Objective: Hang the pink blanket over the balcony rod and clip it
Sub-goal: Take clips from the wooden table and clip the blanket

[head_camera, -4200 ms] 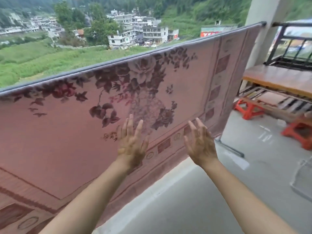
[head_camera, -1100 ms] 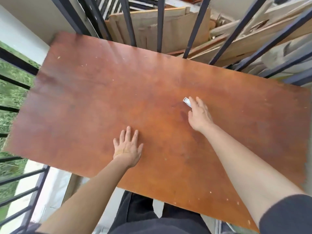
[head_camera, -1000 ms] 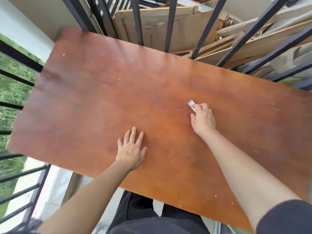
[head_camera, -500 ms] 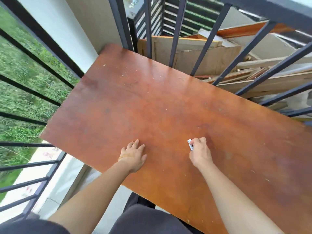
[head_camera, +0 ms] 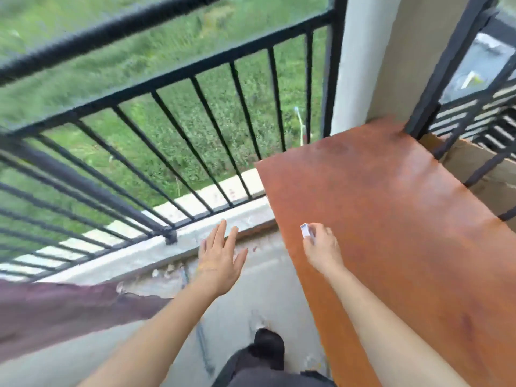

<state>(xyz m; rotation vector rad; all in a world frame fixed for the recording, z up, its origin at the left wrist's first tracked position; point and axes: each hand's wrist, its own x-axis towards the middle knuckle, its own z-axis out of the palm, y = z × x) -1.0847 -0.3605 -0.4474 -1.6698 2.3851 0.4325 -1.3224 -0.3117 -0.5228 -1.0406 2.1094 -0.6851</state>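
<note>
My right hand (head_camera: 321, 247) is closed around a small white clip (head_camera: 305, 229), held just above the near left part of the brown wooden tabletop (head_camera: 405, 219). My left hand (head_camera: 220, 258) is flat and spread, holding nothing, over the concrete floor by the railing's base. A bottom corner of the pink blanket (head_camera: 55, 311) shows at the lower left, hanging down to the floor. The top rod it hangs from is out of view. The view is motion-blurred.
A black metal railing (head_camera: 167, 129) with vertical bars runs across the left and centre, grass beyond it. A pale pillar (head_camera: 360, 60) stands at the table's far corner. More black bars and cardboard (head_camera: 474, 169) lie to the right. My dark shoe (head_camera: 268, 342) is on the floor.
My right hand picked the white clip off the tabletop and lifted it. My left hand left the table. The view swung left toward the railing and blanket.
</note>
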